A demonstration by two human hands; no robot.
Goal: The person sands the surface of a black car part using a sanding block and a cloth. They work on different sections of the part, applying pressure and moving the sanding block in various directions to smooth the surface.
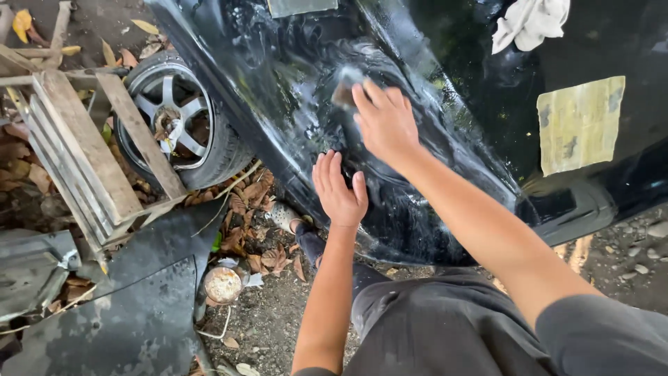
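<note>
- Black car panel, wet & glossy, tilted across top of view; yellowish masking patch stuck on at right, white rag above.
- Wheel w/ tyre, wooden frame, dry leaves on dirt at left.
- Right hand clamped on small sanding block, pressed to wet panel.
- Left hand flat, fingers spread, gripping nothing, braced on panel's lower edge.
- Risk: slick surface, so block could skid; grit from ground could scratch paint.

A wheel with a silver spoked rim stands among dry brown leaves. Just beside it leans a weathered wooden frame. A loose dark body panel lies on the ground, a rusty round can near it. A white rag sits at the top right.
</note>
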